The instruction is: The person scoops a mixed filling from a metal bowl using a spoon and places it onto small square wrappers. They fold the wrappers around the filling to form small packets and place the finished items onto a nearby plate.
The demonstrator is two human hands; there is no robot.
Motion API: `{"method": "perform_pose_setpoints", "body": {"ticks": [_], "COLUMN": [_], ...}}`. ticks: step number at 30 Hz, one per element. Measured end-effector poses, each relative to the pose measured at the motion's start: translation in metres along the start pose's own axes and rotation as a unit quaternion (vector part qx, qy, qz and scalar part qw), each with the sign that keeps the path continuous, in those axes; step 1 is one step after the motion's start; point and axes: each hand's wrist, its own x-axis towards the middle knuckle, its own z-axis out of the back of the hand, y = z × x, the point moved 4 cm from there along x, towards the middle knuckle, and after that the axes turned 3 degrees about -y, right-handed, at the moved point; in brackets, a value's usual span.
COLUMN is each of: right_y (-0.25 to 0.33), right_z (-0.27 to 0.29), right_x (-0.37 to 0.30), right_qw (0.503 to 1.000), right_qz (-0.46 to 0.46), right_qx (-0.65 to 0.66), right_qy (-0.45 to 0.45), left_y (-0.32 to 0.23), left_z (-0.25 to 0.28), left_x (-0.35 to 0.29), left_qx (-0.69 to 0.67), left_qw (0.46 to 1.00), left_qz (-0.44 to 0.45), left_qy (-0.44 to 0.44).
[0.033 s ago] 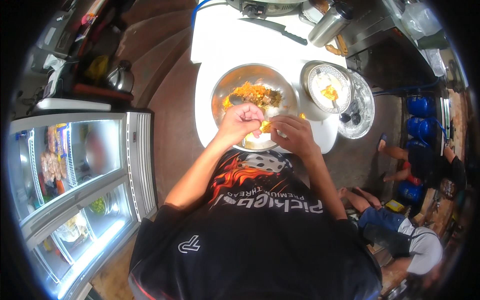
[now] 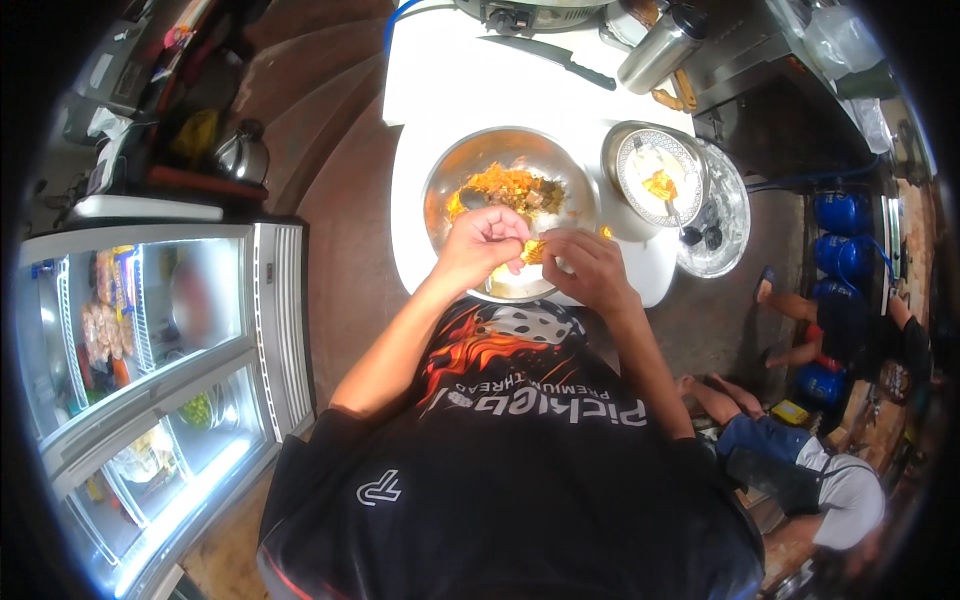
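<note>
A wide steel bowl (image 2: 437, 180) sits on the white table, with shredded orange food (image 2: 505, 182), darker chopped bits and a spoon (image 2: 470, 199) inside. Over its near side, my left hand (image 2: 482, 247) and my right hand (image 2: 592, 266) meet with fingers pinched. Between the fingertips is a small shiny yellow thing that looks like a packet (image 2: 533, 252); the fingers cover part of it. Beside my right hand lies another small yellow bit (image 2: 606, 232). To the right, a patterned plate (image 2: 627, 165) bears yellow pieces (image 2: 660, 185) and a utensil.
Beyond the bowl lie a large knife (image 2: 548, 58) and a steel tumbler (image 2: 662, 50). A metal basin (image 2: 738, 225) with dark round things is at the right. A lit glass-door fridge (image 2: 150, 350) stands at the left. Two people (image 2: 785, 460) sit at the right near blue gas cylinders (image 2: 842, 212).
Both hands stay almost in the same place over the bowl. The yellow packet between the fingertips shows slightly shifted; nothing else has visibly moved.
</note>
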Motion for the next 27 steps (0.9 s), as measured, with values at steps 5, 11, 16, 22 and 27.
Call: {"method": "perform_pose_setpoints", "body": {"ticks": [5, 11, 16, 22, 27], "right_y": [-0.031, -0.031, -0.028, -0.032, -0.039], "right_z": [-0.029, -0.048, -0.05, -0.05, -0.055], "right_x": [-0.033, -0.035, -0.033, -0.042, -0.051], "right_qw": [0.896, 0.841, 0.848, 0.816, 0.819], "right_qz": [-0.349, -0.434, -0.369, -0.387, -0.389], "right_qx": [0.253, 0.293, 0.345, 0.391, 0.384], "right_qy": [-0.108, -0.134, -0.159, -0.179, -0.173], "left_y": [0.014, -0.002, -0.003, -0.008, 0.024], "left_z": [0.011, -0.006, -0.011, -0.015, -0.004], "left_x": [0.005, -0.004, -0.007, -0.005, 0.009], "left_qx": [0.052, 0.374, 0.385, 0.516, -0.009], "left_qw": [0.998, 0.909, 0.897, 0.814, 0.986], "left_qz": [-0.029, -0.13, -0.15, -0.228, 0.084], "left_qy": [-0.033, -0.127, -0.159, -0.139, -0.144]}}
